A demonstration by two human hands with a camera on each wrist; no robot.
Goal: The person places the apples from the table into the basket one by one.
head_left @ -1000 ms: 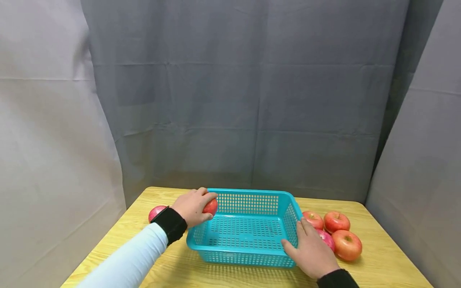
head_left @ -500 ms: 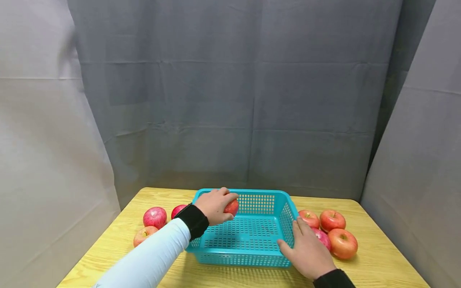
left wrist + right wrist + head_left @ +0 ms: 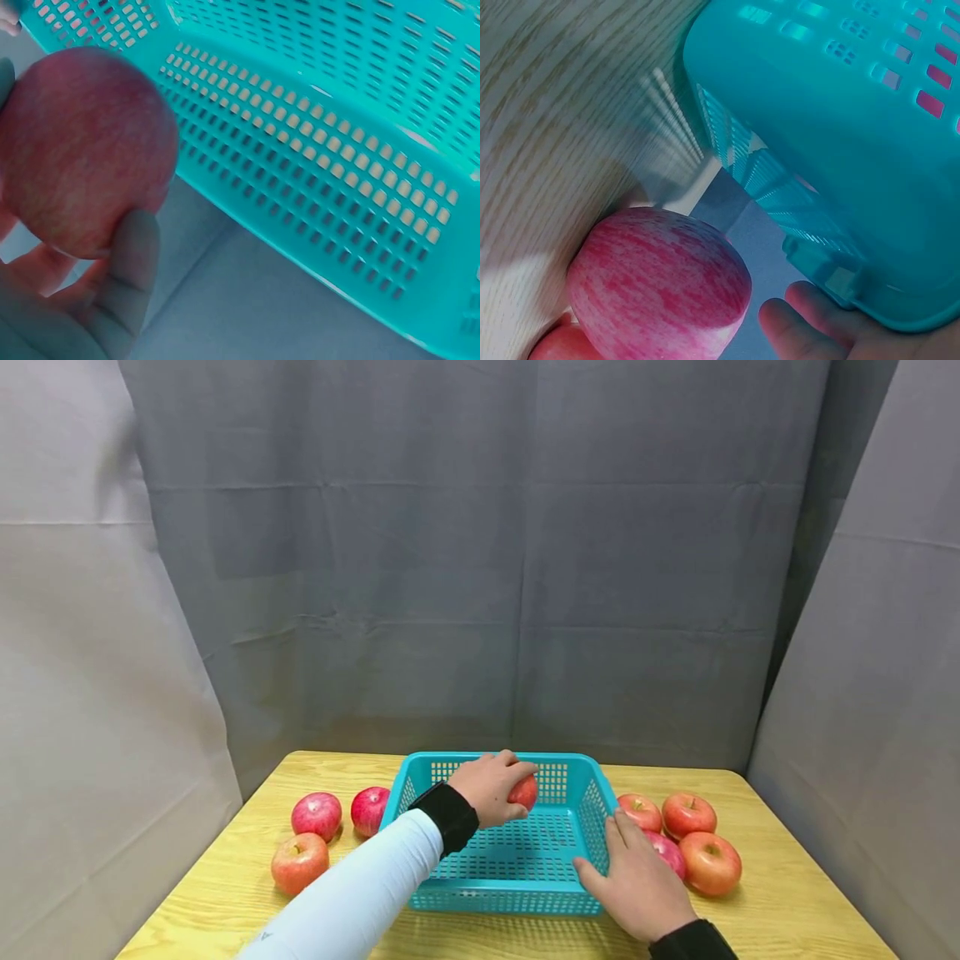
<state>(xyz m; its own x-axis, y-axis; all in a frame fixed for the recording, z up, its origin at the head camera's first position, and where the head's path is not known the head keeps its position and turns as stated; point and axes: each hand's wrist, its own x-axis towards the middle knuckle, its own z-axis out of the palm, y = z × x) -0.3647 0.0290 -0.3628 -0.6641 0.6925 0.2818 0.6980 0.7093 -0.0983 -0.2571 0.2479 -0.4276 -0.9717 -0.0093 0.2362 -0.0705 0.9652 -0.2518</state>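
Note:
In the head view my left hand (image 3: 491,789) grips a red apple (image 3: 522,792) above the turquoise plastic basket (image 3: 510,887). The left wrist view shows thumb and fingers round the apple (image 3: 90,150), with the basket's slotted wall beside it. My right hand (image 3: 641,881) lies at the basket's right rim, its fingers fairly straight along the edge. Seen from the right wrist, its fingertips sit right by the basket (image 3: 802,172) rim, close to a pink-striped apple (image 3: 660,285) on the table. No fruit shows on the visible part of the basket's floor.
Left of the basket stand two pink apples (image 3: 317,816) (image 3: 370,811) and an orange-red apple (image 3: 300,863). Several more apples (image 3: 711,863) cluster at the right, partly behind the right hand. Grey cloth (image 3: 450,568) hangs behind the wooden table (image 3: 202,902).
My left hand has carried the apple rightward from the basket's left rim to over its inside. The apples at the left have come into sight. The right hand stays at the rim.

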